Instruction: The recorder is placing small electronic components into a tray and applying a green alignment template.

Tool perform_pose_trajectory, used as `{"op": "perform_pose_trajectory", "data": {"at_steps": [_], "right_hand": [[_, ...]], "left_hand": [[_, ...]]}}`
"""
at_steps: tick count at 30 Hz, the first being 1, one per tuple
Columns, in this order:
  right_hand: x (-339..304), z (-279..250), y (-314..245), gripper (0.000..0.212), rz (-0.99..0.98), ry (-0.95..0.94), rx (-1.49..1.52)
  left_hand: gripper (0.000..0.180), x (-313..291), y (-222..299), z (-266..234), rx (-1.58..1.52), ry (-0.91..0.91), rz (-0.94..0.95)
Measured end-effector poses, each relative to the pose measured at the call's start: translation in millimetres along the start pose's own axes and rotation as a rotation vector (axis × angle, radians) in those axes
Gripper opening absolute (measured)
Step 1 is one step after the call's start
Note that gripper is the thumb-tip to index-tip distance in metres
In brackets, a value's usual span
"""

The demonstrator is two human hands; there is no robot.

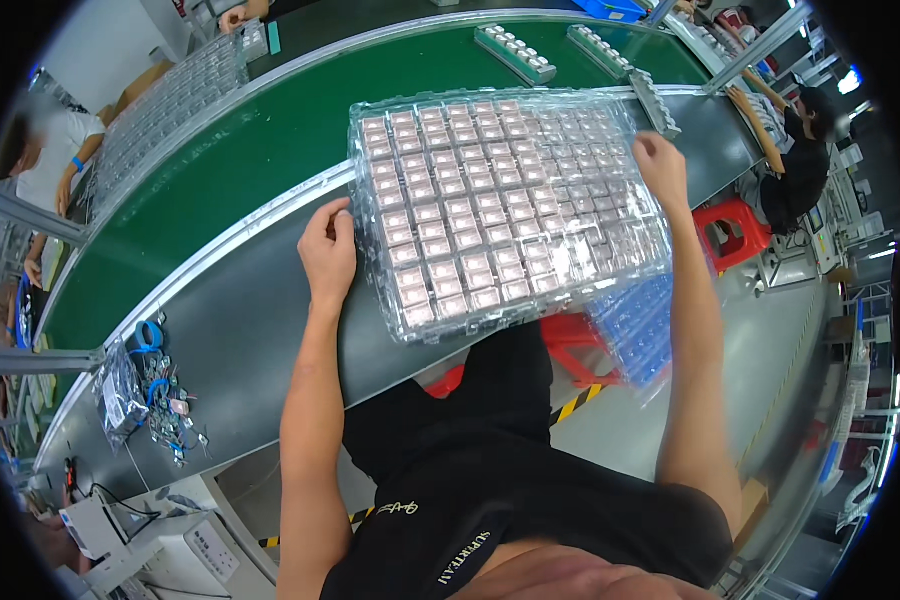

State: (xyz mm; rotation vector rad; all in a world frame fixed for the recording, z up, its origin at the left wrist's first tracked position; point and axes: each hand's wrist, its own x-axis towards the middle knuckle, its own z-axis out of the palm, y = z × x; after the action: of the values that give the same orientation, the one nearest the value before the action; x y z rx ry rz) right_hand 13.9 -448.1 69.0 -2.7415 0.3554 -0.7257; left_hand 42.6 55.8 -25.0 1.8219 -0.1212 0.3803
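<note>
A large clear plastic tray (450,216) lies in front of me, partly on the dark bench and partly over its near edge. Rows of small pinkish square pieces fill its left and middle pockets; glare covers the right part. At the tray's left edge, my left hand (328,252) is closed, fingers curled under, and whatever it may hold is hidden. My right hand (662,168) has its fingers pinched at the upper right rim of the tray. Below the tray's right corner, a blue-tinted plastic tray (638,325) shows.
A green conveyor belt (210,180) runs behind the bench, carrying white-topped parts in strips (515,55). Small parts with wires (175,405) and a blue tape roll (148,336) lie at left. Red stools (732,232) stand at right. Other people work around the line.
</note>
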Motion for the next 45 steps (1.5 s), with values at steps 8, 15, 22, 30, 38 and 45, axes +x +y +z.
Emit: {"op": "perform_pose_trajectory", "data": {"at_steps": [8, 15, 22, 30, 38, 45], "right_hand": [[205, 157, -64, 0.078, -0.031, -0.348, -0.23], [254, 222, -45, 0.058, -0.143, -0.468, -0.188], [229, 172, -136, 0.057, -0.018, -0.59, 0.015], [41, 77, -335, 0.061, -0.403, -0.659, 0.372], [-199, 73, -416, 0.069, -0.316, -0.611, 0.164], [-269, 84, -389, 0.063, -0.205, -0.734, 0.766]], "left_hand": [[0.022, -2, -4, 1, -0.084, 0.013, -0.119], [0.018, -5, 2, -4, -0.115, 0.082, -0.142], [0.021, -4, 3, -6, -0.166, 0.063, -0.104], [0.025, -3, 32, -42, -0.381, 0.273, -0.142], [0.035, -71, 21, -126, 0.014, 0.232, -0.4], [0.043, -99, -4, -151, -0.006, 0.153, -0.351]]}}
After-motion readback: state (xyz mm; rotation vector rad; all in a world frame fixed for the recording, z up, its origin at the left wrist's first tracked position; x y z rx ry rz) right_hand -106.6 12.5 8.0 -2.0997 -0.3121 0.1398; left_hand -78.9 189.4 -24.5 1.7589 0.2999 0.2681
